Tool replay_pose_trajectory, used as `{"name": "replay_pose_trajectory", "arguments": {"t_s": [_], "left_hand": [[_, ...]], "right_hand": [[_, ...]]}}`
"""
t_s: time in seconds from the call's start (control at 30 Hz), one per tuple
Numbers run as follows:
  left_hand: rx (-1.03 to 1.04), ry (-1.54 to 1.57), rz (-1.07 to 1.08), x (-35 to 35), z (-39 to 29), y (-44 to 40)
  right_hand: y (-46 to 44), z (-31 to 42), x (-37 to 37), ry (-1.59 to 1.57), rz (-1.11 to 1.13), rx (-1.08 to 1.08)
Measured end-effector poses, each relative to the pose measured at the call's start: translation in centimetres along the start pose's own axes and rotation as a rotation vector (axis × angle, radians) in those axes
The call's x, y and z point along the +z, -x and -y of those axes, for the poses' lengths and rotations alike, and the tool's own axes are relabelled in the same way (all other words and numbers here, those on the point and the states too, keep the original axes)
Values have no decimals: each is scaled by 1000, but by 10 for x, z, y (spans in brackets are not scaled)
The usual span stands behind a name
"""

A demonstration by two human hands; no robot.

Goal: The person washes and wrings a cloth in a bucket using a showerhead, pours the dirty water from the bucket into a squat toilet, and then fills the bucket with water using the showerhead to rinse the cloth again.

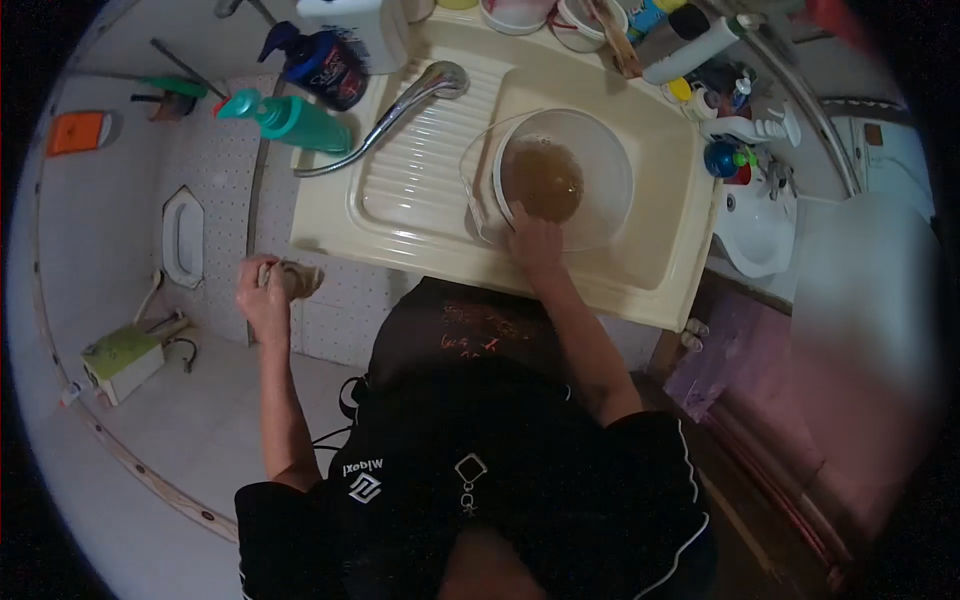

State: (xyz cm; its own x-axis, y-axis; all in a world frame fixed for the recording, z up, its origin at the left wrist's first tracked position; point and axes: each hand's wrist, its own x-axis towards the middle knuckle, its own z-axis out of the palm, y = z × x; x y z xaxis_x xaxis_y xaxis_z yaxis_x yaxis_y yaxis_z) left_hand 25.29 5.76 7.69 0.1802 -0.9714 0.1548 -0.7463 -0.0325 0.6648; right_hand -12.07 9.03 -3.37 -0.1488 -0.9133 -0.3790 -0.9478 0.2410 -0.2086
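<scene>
A white plastic bucket (pixel 622 200) with brown, murky water in it stands tilted in the cream sink (pixel 680 240). My right hand (pixel 538 245) is closed over the bucket's near rim. Its wire handle (pixel 463 165) hangs toward the ribbed drainboard. Off the sink's left front corner, my left hand (pixel 263 297) is closed around a brownish-grey crumpled cloth (pixel 302 280), held out over the floor. The cloth's shape is partly hidden by my fingers.
A chrome shower head (pixel 440 80) lies across the drainboard. Beside it stand a teal pump bottle (pixel 300 122) and a dark blue pump bottle (pixel 322 70). Several bottles and tubs line the sink's back. A squat toilet (pixel 183 238) lies left; a white washbasin (pixel 755 235) is right.
</scene>
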Motion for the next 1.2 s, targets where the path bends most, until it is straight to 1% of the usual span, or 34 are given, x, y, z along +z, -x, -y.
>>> {"name": "replay_pose_trajectory", "arguments": {"t_s": [0.03,0.07,0.1,0.13,0.17,0.23,0.27,0.3,0.37,0.4,0.47,0.5,0.53,0.57,0.63,0.7,0.73,0.77,0.8,0.83,0.87,0.93,0.97,1.0,1.03,1.07,1.13,1.17,1.2], "left_hand": [[-22,-49,-12,-18,20,19],[-37,-47,-49,-34,45,37],[-34,-210,-73,-48,70,60],[-49,-376,-84,-60,89,92],[-91,-380,-107,-72,105,127],[-264,-491,-170,-82,125,182],[-378,-536,-226,-84,125,209],[-412,-534,-247,-85,131,234],[-593,-481,-214,-93,148,287],[-652,-502,-268,-98,148,305],[-893,-433,-104,-106,155,328],[-890,-479,-147,-107,160,341],[-882,-525,-177,-106,168,351],[-932,-527,-218,-109,179,361],[-933,-358,-169,-114,199,367],[-986,-342,-195,-115,223,374],[-1016,-326,-198,-116,239,378],[-1025,-313,-216,-117,255,378],[-1060,-261,-164,-117,270,377],[-1093,-217,-114,-118,279,375],[-1102,-209,-119,-122,298,377],[-999,-317,45,-126,338,381],[-1009,-311,28,-126,353,385],[-995,-302,-17,-129,368,386],[-984,-297,-53,-135,385,388],[-996,-308,-48,-150,380,376],[-1135,-271,138,-189,382,343],[-1142,-266,143,-197,396,343],[-1097,-226,147,-202,410,341]], "right_hand": [[3,-4,0,10,-7,-31],[2,-19,-1,37,-115,-134],[-1,-35,-8,69,-219,-246],[-8,-43,-32,35,-149,-127],[-10,-48,-64,2,-75,-1],[-14,-63,-118,-175,-121,-108],[-13,-67,-137,-261,-59,-109],[-9,-68,-152,-345,7,-111],[10,-48,-178,-234,-37,-212],[19,-38,-190,-189,-41,-242],[41,-6,-214,-10,-38,-260],[55,5,-221,28,-94,-325],[52,-17,-213,292,-262,-386],[65,-4,-225,268,-213,-430],[91,37,-249,290,-201,-474],[113,88,-267,284,-64,-482],[119,110,-269,293,-71,-502],[126,133,-266,381,-97,-653],[133,161,-265,472,-119,-801],[130,188,-267,513,20,-735],[132,225,-260,522,19,-743],[135,301,-246,546,154,-844],[121,325,-234,564,253,-827],[115,356,-224,564,240,-847],[109,386,-214,471,337,-839],[97,404,-209,373,454,-818],[78,459,-175,354,475,-962],[69,486,-159,390,421,-1060],[71,523,-148,417,407,-1076]]}}
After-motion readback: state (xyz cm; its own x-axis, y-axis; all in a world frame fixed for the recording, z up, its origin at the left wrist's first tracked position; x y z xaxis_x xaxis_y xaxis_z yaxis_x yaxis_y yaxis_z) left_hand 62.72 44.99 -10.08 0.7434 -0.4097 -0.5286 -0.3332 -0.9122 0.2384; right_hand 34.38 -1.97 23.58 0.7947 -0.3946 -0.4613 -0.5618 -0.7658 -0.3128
